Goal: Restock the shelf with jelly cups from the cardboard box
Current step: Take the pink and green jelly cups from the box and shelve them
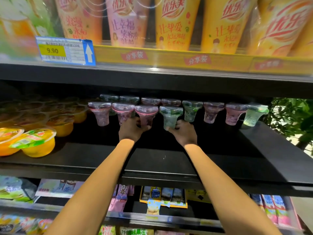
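Jelly cups (213, 112) stand upright in a line toward the back of the black shelf (152, 160), wide lids up and narrow bases down, and two of them sit in the person's hands. At far left, orange fruit bowls (33, 141) with sealed lids crowd the shelf, well apart from the hands. Next comes a purple cup (99, 114), then a pink cup (122, 114) just beside the knuckles of the left hand (133, 128). That hand is curled round the narrow base of the red-rimmed pink cup (146, 116), thumb on its right side, grasping it. Just beside it, the right hand (183, 133) wraps the base of a green cup (171, 117) the same way, thumb on its left side. The two held cups nearly touch at the lids. Whether their bases rest on the shelf I cannot tell. Behind them a second row (150, 100) of cups shows its lids. Further right four more cups, green, purple, pink, green, run to the shelf's end.
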